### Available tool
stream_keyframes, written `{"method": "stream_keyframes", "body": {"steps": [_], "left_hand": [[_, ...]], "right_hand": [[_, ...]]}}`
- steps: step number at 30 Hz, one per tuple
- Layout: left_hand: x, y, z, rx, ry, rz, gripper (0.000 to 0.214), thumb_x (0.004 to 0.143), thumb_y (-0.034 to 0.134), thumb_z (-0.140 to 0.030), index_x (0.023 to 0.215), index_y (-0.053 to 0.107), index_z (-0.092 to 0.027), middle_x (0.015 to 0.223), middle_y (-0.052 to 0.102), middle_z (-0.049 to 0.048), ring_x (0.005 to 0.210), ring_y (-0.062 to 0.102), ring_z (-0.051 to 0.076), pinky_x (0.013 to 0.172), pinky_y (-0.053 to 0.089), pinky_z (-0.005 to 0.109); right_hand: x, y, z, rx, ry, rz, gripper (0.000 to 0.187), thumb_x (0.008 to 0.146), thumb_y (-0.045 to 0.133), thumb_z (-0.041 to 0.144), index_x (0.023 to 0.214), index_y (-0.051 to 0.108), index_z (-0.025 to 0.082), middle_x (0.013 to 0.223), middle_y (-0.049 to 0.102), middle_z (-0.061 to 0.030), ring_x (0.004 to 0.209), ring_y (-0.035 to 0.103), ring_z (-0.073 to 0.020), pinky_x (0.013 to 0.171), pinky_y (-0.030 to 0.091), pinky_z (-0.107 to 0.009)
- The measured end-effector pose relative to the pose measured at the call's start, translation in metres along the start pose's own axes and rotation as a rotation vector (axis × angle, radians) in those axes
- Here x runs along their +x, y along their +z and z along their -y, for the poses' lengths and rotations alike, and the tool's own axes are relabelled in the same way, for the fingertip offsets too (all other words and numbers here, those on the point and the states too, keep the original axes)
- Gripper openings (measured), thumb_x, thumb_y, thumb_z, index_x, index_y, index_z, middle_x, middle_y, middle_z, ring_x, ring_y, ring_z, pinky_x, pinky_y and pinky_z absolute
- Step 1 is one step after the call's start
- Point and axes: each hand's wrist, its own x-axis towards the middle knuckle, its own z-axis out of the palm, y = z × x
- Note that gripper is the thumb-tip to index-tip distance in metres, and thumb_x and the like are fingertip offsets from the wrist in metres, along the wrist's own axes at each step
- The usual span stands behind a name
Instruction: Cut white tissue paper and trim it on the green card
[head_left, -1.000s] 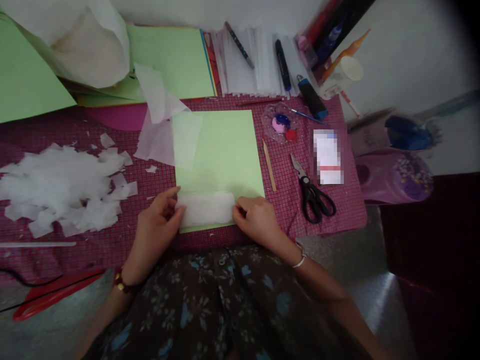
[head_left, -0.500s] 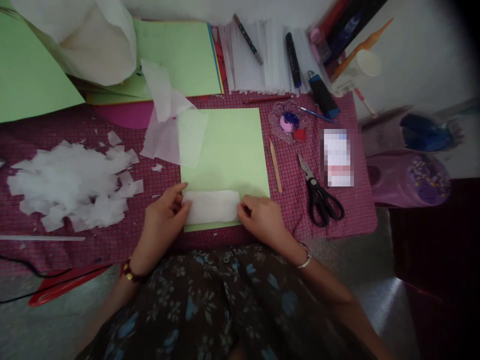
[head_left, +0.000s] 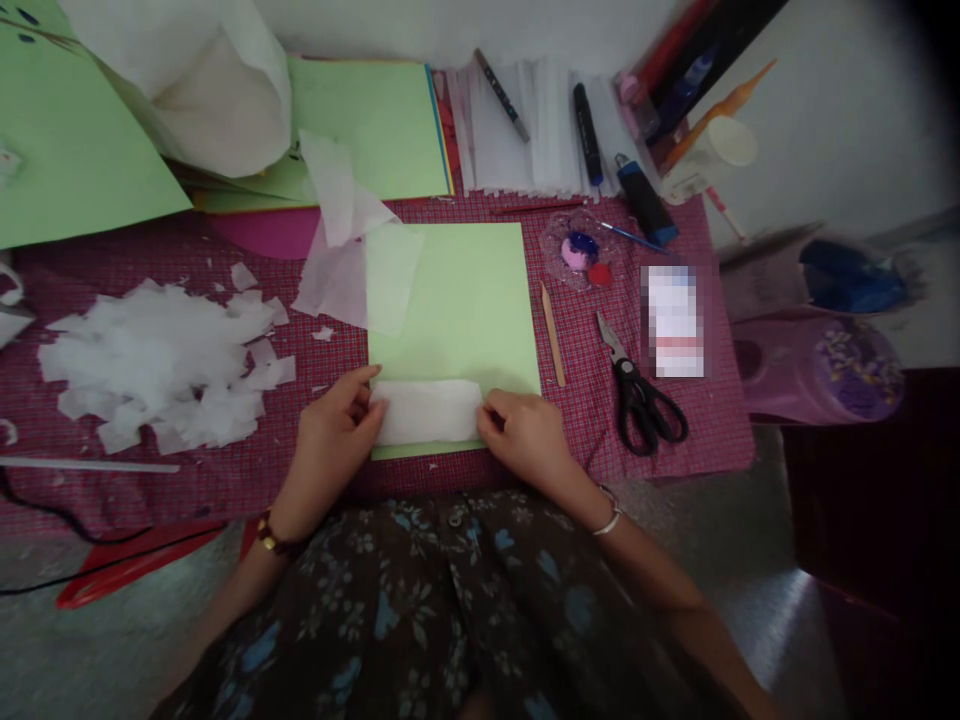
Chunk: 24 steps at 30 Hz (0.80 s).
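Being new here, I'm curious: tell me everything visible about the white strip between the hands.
The white strip is flat and roughly rectangular, apparently thin paper or tissue, perhaps folded. It lies crosswise near the closest edge of the light green sheet. The left hand touches its left end, the right hand its right end.

Since a second ago, the white paper strip (head_left: 427,412) looks slightly flatter, and the view has shifted left, bringing dark leaf shapes (head_left: 27,17) and a white object (head_left: 10,326) in at the edge.
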Motion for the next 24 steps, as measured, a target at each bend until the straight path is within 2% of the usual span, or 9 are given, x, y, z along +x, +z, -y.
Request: {"method": "stream_keyframes", "body": {"steps": [11, 24], "left_hand": [[0.0008, 0.0037, 0.0023, -0.002, 0.016, -0.041, 0.038, 0.084, 0.059, -0.029, 0.121, 0.062, -0.019, 0.077, 0.061, -0.0022, 0.060, 0.054, 0.011, 0.057, 0.046, 0.024], [0.0000, 0.0040, 0.0030, 0.004, 0.056, -0.057, 0.036, 0.085, 0.059, -0.027, 0.119, 0.063, -0.017, 0.076, 0.061, -0.0024, 0.059, 0.054, 0.010, 0.058, 0.046, 0.024]], "right_hand": [[0.0012, -0.0026, 0.0014, -0.023, 0.026, 0.038, 0.023, 0.091, 0.051, 0.028, 0.075, 0.065, 0.019, 0.073, 0.072, -0.0032, 0.062, 0.057, -0.0153, 0.058, 0.022, -0.031], [0.0008, 0.0002, -0.0002, -0.001, 0.030, 0.017, 0.023, 0.090, 0.051, 0.029, 0.072, 0.063, 0.020, 0.070, 0.070, -0.0024, 0.059, 0.055, -0.0148, 0.057, 0.021, -0.031]]}}
